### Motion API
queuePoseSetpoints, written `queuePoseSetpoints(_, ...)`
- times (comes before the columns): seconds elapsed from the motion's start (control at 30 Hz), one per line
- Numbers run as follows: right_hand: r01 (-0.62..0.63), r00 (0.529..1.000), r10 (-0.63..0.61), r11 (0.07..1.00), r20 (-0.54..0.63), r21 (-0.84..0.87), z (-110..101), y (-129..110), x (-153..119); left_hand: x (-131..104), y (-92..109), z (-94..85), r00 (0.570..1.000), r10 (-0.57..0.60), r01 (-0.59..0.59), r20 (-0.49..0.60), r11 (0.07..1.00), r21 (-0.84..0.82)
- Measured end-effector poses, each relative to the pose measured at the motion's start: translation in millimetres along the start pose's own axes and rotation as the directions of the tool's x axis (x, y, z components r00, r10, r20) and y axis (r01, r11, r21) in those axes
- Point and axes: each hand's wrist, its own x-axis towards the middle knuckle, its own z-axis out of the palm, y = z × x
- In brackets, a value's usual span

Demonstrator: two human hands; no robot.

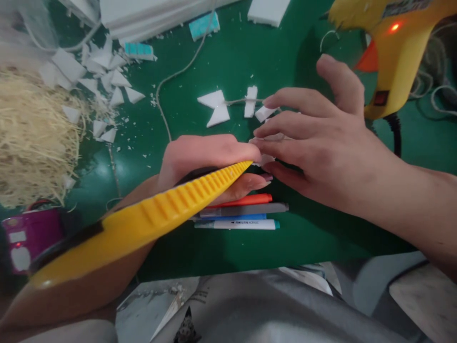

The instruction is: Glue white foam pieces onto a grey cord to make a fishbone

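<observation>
My left hand (210,159) is wrapped round a yellow ribbed cutter (153,214), whose narrow end points right toward my other hand. Beside it, my right hand (321,133) lies low over the table, its fingertips pressed around a small white foam piece (267,159) that is mostly hidden. Just beyond my fingers are another small foam block (264,112), an upright foam strip (250,101) crossed by a thin cord, and foam triangles (216,105) at the cord's left end.
Markers (250,224) lie below my hands. Foam scraps (107,71) and straw (35,138) fill the left, near a purple box (34,238). A yellow glue gun (400,52) with a lit red light is upper right. A foam slab (153,16) lies at the back.
</observation>
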Motion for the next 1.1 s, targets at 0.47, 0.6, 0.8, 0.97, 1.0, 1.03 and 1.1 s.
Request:
queuePoseSetpoints(0.47, 0.009, 0.999, -0.008, 0.999, -0.033, 0.035, 5, 3, -2, -7, 4, 5.7, 0.97, 0.002, -0.013, -0.244, 0.999, -0.043)
queuePoseSetpoints(0.6, 0.028, 0.999, -0.028, 1.0, -0.021, 0.014, 4, 2, -1, -11, 5, 12.1, 0.958, -0.006, 0.003, -0.288, 1.0, -0.011)
queuePoseSetpoints(0.8, 0.011, 1.0, -0.011, 1.0, -0.01, 0.017, 2, 1, -2, -3, 6, -2.5, 0.982, 0.058, -0.055, -0.178, 0.998, 0.019)
queuePoseSetpoints(0.97, 0.063, 0.996, -0.061, 0.998, -0.065, 0.025, 6, 3, -5, -3, 7, -13.2, 0.993, 0.058, -0.054, -0.105, 0.998, 0.042)
queuePoseSetpoints(1.0, 0.058, 0.996, -0.055, 0.998, -0.068, 0.031, 6, 3, -5, -3, 7, -13.0, 0.993, 0.056, -0.052, -0.1, 0.998, 0.044)
queuePoseSetpoints(1.03, 0.049, 0.997, -0.047, 0.998, -0.064, 0.038, 6, 3, -5, -4, 8, -12.3, 0.993, 0.062, -0.058, -0.097, 0.997, 0.044)
queuePoseSetpoints(1.1, 0.034, 0.998, -0.031, 0.998, -0.056, 0.054, 5, 3, -4, -6, 8, -10.3, 0.993, 0.057, -0.053, -0.103, 0.997, 0.048)
